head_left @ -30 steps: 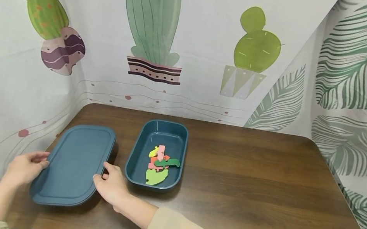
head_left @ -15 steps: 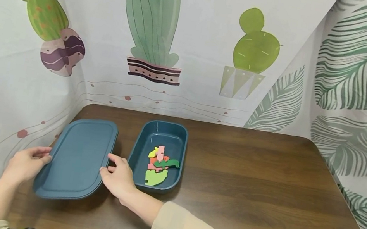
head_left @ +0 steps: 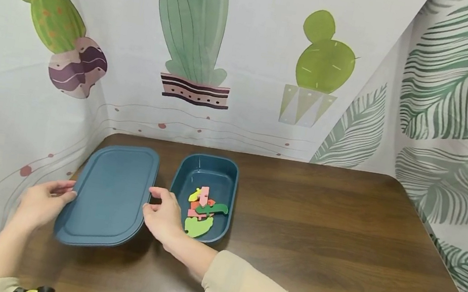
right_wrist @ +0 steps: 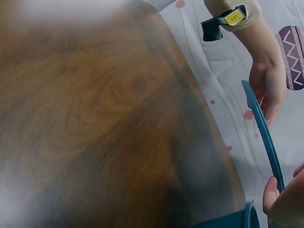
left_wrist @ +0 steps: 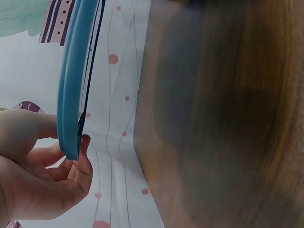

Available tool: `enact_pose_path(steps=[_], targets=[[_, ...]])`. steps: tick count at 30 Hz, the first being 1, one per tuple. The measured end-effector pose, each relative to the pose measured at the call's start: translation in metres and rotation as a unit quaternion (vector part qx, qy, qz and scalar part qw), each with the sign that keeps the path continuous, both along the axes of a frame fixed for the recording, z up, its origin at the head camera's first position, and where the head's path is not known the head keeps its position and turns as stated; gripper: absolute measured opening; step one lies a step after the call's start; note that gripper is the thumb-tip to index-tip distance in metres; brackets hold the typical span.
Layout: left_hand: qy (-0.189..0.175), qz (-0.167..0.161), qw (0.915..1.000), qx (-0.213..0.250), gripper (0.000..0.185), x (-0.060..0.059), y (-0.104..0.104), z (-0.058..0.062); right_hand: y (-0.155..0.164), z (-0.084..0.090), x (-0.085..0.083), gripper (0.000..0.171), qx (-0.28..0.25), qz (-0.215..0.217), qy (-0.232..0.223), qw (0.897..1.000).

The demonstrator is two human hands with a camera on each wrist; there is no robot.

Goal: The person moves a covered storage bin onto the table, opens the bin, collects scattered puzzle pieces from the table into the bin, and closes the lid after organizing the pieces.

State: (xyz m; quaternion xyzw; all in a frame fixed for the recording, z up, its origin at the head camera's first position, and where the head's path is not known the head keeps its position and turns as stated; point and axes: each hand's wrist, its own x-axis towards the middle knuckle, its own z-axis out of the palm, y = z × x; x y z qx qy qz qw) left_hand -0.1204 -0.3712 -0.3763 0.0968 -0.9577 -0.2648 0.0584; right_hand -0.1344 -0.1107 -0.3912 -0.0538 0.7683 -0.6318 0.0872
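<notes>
A dark teal lid (head_left: 110,193) hangs flat a little above the table's left part. My left hand (head_left: 60,194) grips its left edge and my right hand (head_left: 155,203) grips its right edge. In the left wrist view the lid's rim (left_wrist: 71,95) sits between the thumb and curled fingers of my left hand (left_wrist: 47,171). The right wrist view shows the lid edge-on (right_wrist: 263,137), with my left hand (right_wrist: 266,88) on its far side. Just right of the lid stands an open teal box (head_left: 209,162) holding several coloured foam pieces (head_left: 202,209).
The brown wooden table (head_left: 337,240) stretches to the right of the box. Cloth printed with cacti and leaves (head_left: 275,47) hangs close behind the table and along both sides.
Both hands have carried the lid up and to the right, closer to the open box. The box and its pieces have stayed put.
</notes>
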Motion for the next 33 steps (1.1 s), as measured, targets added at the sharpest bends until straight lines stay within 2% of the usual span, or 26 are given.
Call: enact_pose_path(steps=[11, 19, 25, 33], targets=[[-0.009, -0.002, 0.9988, 0.049, 0.045, -0.012, 0.025, -0.001, 0.015, -0.006, -0.015, 0.036, 0.037, -0.030, 0.020, 0.999], [0.007, -0.021, 0.9979, 0.061, 0.043, -0.021, 0.037, -0.001, 0.030, -0.006, -0.024, 0.042, 0.060, -0.035, 0.027, 0.997], [0.013, -0.031, 0.9958, 0.086, 0.042, -0.027, 0.048, 0.000, 0.043, -0.005, -0.027, 0.042, 0.072, -0.032, 0.049, 0.996], [0.015, -0.020, 0.9954, 0.092, 0.041, -0.034, 0.062, -0.002, 0.059, -0.002, -0.032, 0.042, 0.087, -0.037, 0.054, 0.994]])
